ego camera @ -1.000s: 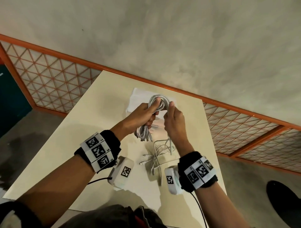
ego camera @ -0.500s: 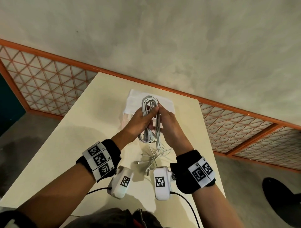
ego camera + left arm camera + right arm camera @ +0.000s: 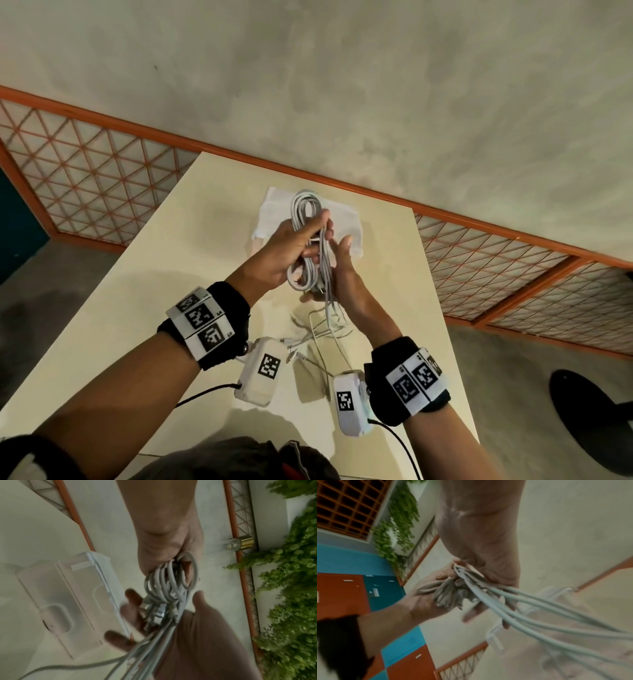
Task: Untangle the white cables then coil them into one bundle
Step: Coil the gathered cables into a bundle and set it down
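Above the far half of the table [image 3: 130, 294], in front of the white tray [image 3: 346, 219] that lies near the far edge, I hold the coil of white cables [image 3: 305, 219] in the air. My left hand [image 3: 287, 253] has its fingers curled around the middle of the coil, with the thumb across the loops. My right hand [image 3: 346, 274] is beside it, touching the strands. From the head view its fingers look mostly straight; in the right wrist view they seem to close on the free strands, so I cannot tell for sure if it pinches them.

The loose tails [image 3: 329, 329] hang down from the coil to the table near its near edge, where the plugs lie.

I judge the step in hand is to wind the remaining tails onto the coil. To do it well, I would keep the left grip firm, so the finished loops do not slide apart. The right hand should guide the strands together, not one by one, and let them slip through the fingers under light tension. Each new loop should be of the same size as the others. The danger, I think, is that the plugs catch each other when they rise from the table.
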A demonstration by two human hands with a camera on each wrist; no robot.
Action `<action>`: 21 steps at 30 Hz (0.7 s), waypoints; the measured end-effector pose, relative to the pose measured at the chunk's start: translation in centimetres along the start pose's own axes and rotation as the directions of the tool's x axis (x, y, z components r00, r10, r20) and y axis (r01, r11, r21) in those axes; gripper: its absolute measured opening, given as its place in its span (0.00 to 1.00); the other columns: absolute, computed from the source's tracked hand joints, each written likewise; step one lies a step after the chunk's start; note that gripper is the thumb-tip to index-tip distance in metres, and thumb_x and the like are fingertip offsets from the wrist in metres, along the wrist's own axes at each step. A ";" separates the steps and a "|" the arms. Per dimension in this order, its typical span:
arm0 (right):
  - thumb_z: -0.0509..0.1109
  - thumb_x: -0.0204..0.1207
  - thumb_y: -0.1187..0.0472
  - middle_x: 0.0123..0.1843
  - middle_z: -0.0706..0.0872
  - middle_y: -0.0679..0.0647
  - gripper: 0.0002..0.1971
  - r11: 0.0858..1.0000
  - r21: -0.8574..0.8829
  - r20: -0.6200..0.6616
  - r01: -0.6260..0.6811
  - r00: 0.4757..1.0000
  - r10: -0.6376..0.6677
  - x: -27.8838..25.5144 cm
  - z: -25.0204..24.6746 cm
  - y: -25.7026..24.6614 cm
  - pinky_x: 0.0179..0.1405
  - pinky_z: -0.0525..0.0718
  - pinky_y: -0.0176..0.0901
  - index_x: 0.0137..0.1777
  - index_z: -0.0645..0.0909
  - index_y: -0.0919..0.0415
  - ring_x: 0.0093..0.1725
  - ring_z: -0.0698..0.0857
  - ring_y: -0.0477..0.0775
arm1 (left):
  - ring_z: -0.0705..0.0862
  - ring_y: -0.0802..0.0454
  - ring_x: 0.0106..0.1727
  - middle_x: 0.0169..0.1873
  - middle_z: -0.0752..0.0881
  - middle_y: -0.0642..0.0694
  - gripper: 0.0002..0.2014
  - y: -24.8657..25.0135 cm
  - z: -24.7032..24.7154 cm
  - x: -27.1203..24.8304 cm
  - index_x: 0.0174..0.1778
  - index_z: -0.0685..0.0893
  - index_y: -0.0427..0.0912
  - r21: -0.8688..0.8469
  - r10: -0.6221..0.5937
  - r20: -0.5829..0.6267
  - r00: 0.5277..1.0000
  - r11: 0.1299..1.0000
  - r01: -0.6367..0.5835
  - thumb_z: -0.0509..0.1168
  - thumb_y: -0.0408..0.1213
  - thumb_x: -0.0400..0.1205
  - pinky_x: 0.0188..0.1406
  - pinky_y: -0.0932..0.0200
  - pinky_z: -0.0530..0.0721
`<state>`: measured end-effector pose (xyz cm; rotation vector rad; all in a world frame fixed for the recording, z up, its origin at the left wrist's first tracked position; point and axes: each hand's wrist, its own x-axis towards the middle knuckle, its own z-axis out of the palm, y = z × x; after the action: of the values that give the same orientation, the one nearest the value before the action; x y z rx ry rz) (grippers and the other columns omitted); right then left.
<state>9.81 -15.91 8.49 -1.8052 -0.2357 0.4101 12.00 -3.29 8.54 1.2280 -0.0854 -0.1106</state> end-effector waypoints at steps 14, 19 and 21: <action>0.53 0.87 0.64 0.33 0.76 0.41 0.13 0.753 -0.497 0.136 0.432 0.896 -0.423 -0.1 -2.0 -0.4 0.36 0.69 0.28 0.64 0.77 0.60 0.32 0.76 0.38 | 0.75 0.62 0.21 0.25 0.77 0.49 0.16 -1.6 1.3 2.8 0.30 0.75 0.44 0.138 0.190 -0.509 0.839 0.981 -0.138 0.61 0.42 0.84 0.25 0.68 0.75; 0.50 0.87 0.62 0.50 0.83 0.58 0.23 0.659 -0.578 0.240 0.482 0.872 -0.427 0.1 -2.4 0.0 0.46 0.77 0.44 0.81 0.59 0.64 0.39 0.75 0.47 | 0.75 0.60 0.25 0.28 0.78 0.51 0.12 -1.4 2.1 3.3 0.38 0.77 0.44 0.051 0.078 -0.459 0.885 0.997 -0.061 0.60 0.47 0.84 0.27 0.68 0.75; 0.50 0.86 0.62 0.53 0.84 0.65 0.24 0.603 -0.638 0.240 0.480 0.867 -0.437 0.3 -2.5 0.4 0.46 0.79 0.52 0.81 0.58 0.67 0.43 0.80 0.58 | 0.76 0.59 0.27 0.29 0.79 0.51 0.12 -1.4 2.4 3.4 0.40 0.78 0.44 0.031 0.047 -0.436 0.899 0.999 -0.037 0.60 0.48 0.84 0.28 0.69 0.76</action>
<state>11.05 -18.15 8.69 -2.3496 -0.9911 -0.0230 15.07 -6.41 8.01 1.2464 0.2804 0.2066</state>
